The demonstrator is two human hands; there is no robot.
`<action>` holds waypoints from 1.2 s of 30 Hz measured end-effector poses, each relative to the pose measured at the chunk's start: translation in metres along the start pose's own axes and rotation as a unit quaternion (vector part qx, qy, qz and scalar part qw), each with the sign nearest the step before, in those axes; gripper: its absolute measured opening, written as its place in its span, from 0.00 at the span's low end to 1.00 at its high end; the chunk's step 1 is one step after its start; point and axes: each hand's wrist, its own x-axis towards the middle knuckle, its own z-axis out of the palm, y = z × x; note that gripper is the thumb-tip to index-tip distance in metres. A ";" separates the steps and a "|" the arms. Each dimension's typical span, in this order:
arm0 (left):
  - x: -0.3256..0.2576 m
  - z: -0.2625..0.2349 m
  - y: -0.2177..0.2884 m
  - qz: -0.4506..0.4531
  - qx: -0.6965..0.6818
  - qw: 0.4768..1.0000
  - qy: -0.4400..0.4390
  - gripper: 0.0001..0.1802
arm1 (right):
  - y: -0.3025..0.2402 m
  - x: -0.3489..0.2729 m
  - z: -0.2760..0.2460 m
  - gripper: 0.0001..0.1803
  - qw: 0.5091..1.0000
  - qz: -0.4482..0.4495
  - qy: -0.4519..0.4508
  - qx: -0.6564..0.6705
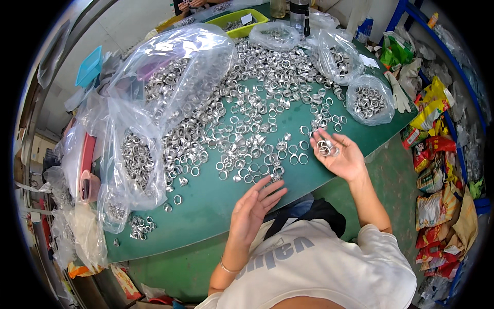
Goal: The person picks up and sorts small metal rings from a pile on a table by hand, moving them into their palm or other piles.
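Silvery metal rings lie spread in a thick layer over the green table. My right hand is turned palm up at the table's near right edge, its fingers curled around several metal rings. My left hand is held over the near edge, palm facing right and fingers stretched apart, with nothing visible in it. Just beyond its fingertips sits a cluster of loose rings. A small separate pile of rings rests at the near left.
Large clear plastic bags of rings cover the left side. More bagged rings stand at the right, beside a white glove. A yellow-green tray and a bottle are at the back. Colourful packets fill a blue rack. Another person's hands show at the top.
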 end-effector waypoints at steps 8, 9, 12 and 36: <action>-0.004 -0.005 -0.001 0.011 0.008 1.000 0.015 0.25 | -0.033 0.007 0.020 0.18 0.997 -0.053 -0.060 0.003; -0.003 -0.006 -0.001 0.016 0.008 1.000 0.016 0.24 | -0.036 0.007 0.025 0.19 0.995 -0.084 -0.046 -0.028; -0.003 -0.010 -0.002 0.029 0.001 0.999 0.038 0.23 | -0.033 0.007 0.030 0.19 0.997 -0.068 -0.019 -0.024; 0.031 -0.029 0.017 0.032 -0.348 0.917 0.193 0.13 | 0.115 0.000 0.046 0.10 0.446 -0.339 -0.340 -0.755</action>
